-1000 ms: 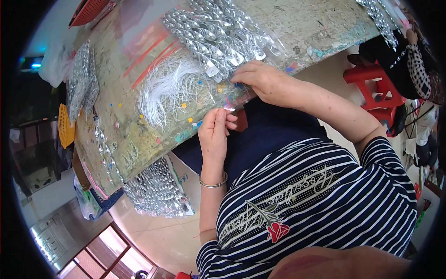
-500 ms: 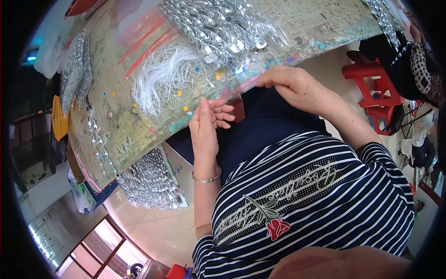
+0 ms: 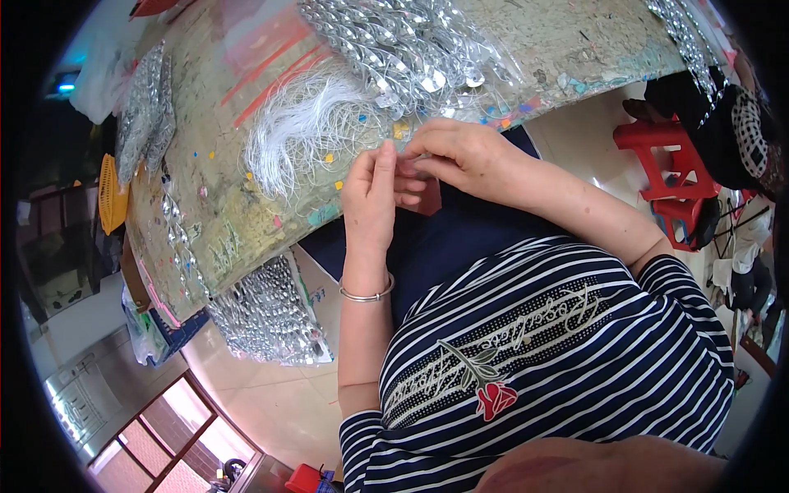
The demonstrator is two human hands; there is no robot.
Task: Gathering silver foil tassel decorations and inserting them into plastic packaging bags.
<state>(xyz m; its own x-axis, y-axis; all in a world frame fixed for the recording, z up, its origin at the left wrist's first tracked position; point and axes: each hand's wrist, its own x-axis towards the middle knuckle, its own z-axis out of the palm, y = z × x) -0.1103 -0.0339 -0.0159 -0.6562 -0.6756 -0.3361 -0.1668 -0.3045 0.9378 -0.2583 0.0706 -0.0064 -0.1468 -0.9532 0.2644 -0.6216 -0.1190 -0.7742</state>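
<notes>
At the table's near edge my two hands meet, fingertips close together. My left hand (image 3: pixel 370 197), with a bangle (image 3: pixel 367 297) on its wrist, has its thumb raised against curled fingers. From the right, my right hand (image 3: pixel 481 160) pinches thumb and forefinger by the left fingertips. Whatever lies between the fingers is too small or thin to make out. Just beyond the hands, a loose bundle of white thread (image 3: pixel 283 135) is spread on the worn table (image 3: pixel 238 222). Behind it lies a pile of shiny silver twisted strands (image 3: pixel 394 49).
Red strips (image 3: pixel 275 78) lie left of the pile. More silver strands (image 3: pixel 267 316) hang below the table's near left edge, and bagged ones (image 3: pixel 146 115) at its far left. A yellow basket (image 3: pixel 113 195) is beside those. Red stools (image 3: pixel 666 160) and another person (image 3: pixel 699 107) are at right.
My right hand has moved left from the table edge to meet my left hand. The left hand's fingers have curled in, and the view has shifted slightly.
</notes>
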